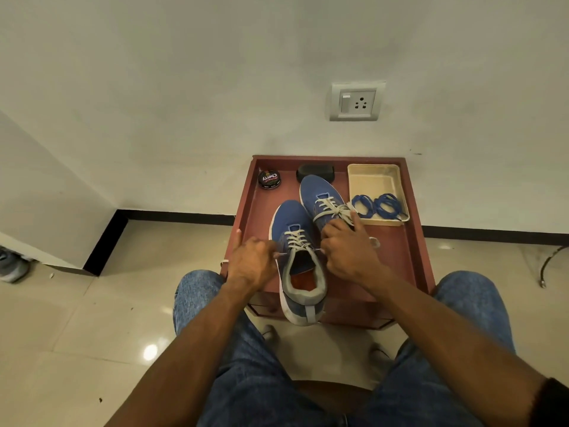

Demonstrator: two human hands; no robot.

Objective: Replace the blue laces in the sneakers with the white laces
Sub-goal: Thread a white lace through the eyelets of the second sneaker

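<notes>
White laces (296,238) are seen threaded through the near blue fabric sneaker (300,266) on the reddish-brown wooden table (397,260).
A lace end is pinched at each side by the left hand (251,263) and right hand (349,251); coiled blue laces (377,205) are kept in the cream plastic tray (374,180), beside the far laced sneaker (321,198).

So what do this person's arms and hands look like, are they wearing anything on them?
Both forearms are bare, with no gloves, rings or watch visible on the left hand or the right hand. The only clothing on the arms is the edge of a dark sleeve on the right arm at the bottom corner of the picture. The person also wears blue denim jeans.
</notes>
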